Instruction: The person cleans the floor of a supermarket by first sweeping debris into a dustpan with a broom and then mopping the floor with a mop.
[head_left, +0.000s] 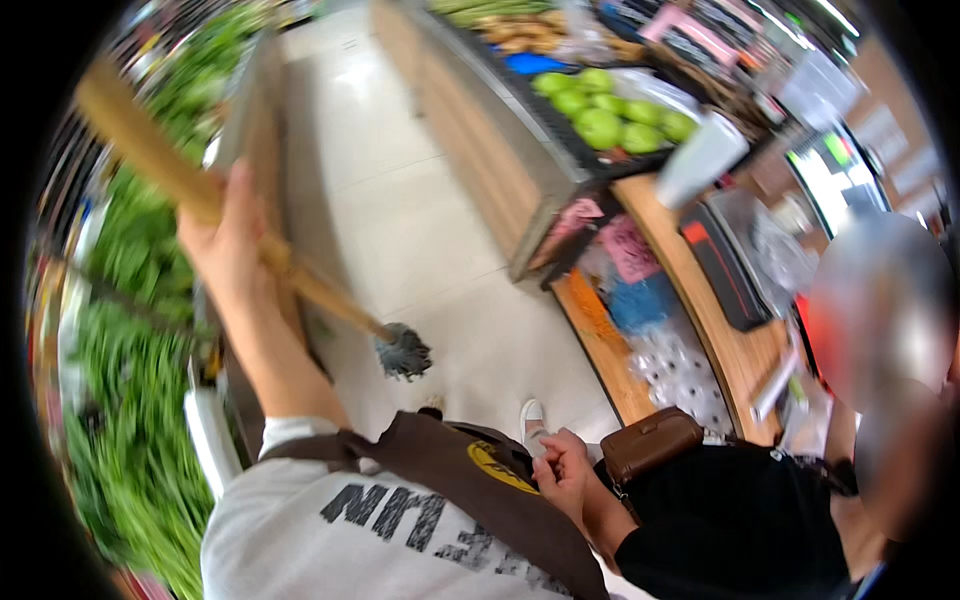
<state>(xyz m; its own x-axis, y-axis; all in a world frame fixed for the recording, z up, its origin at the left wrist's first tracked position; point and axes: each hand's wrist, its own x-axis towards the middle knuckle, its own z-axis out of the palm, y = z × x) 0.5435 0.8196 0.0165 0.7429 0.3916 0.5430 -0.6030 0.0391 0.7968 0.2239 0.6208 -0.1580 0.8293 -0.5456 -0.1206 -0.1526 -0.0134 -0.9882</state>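
Observation:
My left hand is wrapped around the wooden handle of a mop. The handle slants from the upper left down to the grey string mop head, which is at the pale tiled floor. A white shirt with dark lettering and a brown apron cover my front. My right hand is out of view. Close on my right stands another person in black clothing, whose hand is near my apron. A brown leather bag rests against that person.
Leafy green vegetables fill a display on the left. Across the aisle, a wood-panelled stand holds green round fruit. A wooden counter on the right carries a black-and-red device, with plastic bag rolls beneath.

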